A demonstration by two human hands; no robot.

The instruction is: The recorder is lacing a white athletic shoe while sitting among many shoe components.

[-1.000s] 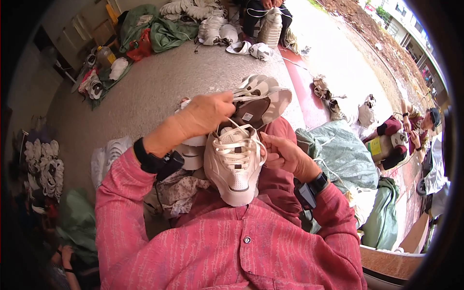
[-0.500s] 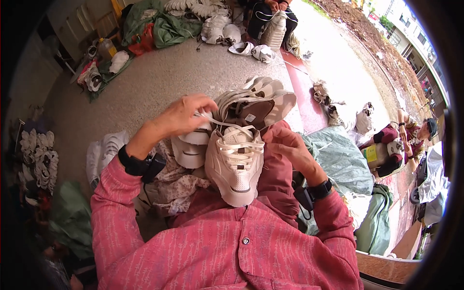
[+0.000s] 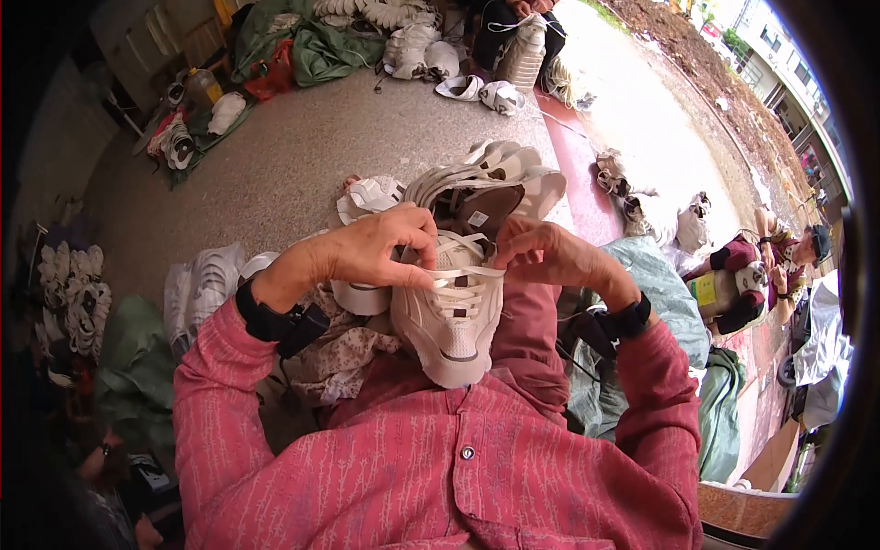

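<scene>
A pale beige sneaker upper rests on my lap with its toe toward me. White flat lace crosses its tongue in several rows. My left hand pinches a stretch of shoelace at the left eyelets, thumb and forefinger together. At the right eyelets my right hand is closed too, its fingertips pressed on the lace. Between the two hands the lace runs nearly straight. Just beyond the shoe lies a stack of more sneaker uppers, their dark linings showing.
Green sacks lie at my right, and a patterned cloth lies by my left thigh. Bundled white shoe uppers are to the left. A person sits at the far side with shoes; another person is at the right.
My left hand has come down and right, from above the shoe onto the lace. My right hand has moved up and inward to the eyelets. The lace between them is now pulled straight.
</scene>
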